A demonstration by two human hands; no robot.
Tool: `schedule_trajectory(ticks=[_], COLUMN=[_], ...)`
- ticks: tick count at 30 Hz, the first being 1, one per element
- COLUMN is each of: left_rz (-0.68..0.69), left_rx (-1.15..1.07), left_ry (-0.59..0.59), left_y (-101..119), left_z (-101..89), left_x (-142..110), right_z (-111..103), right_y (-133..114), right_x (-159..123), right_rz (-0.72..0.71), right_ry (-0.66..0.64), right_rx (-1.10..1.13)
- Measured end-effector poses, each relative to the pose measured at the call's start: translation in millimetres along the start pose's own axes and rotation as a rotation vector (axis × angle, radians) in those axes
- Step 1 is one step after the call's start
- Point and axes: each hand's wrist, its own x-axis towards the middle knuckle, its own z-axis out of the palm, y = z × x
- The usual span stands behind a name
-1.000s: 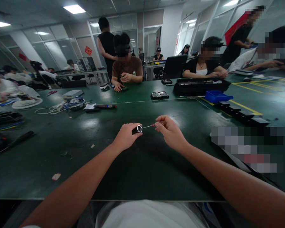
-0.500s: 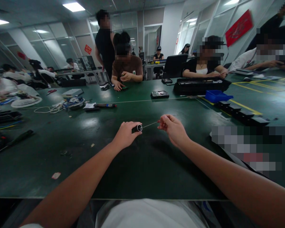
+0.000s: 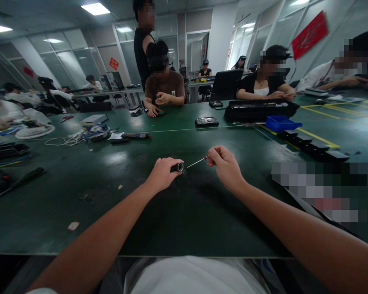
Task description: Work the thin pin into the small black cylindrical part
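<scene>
My left hand is closed around a small black cylinder with a silvery ring at its open end, held just above the dark green table. My right hand pinches a thin metal rod with a small red handle. The rod's tip points at the cylinder's open end and stands just outside it. Both hands are near the middle of the table, a short way in front of me.
A blue tray and a row of black blocks lie to the right. A hard drive sits further back. Cables and tools lie at the left. Seated people work across the table; one person stands behind them.
My right hand has drawn the rod back to the right, out of the cylinder's end. My left hand has kept the cylinder nearly still. The standing person behind has shifted to the right.
</scene>
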Motion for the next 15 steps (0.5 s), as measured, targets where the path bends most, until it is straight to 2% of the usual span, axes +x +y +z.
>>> schedule_trajectory(ticks=[4,11,15], left_rz=[-0.045,-0.124,-0.175], left_rx=[-0.024,-0.178,-0.219], left_ry=[-0.015,0.07,0.008], left_y=[2,10,18], left_z=[-1.0,-2.2,-2.3], left_x=[-1,-2,-5], right_z=[0,-1,-2], right_y=[3,0,-6], right_x=[2,1,0], right_rz=[-0.021,-0.046,-0.068], right_ry=[0.01,0.025,0.056], right_rx=[0.032,0.083,0.118])
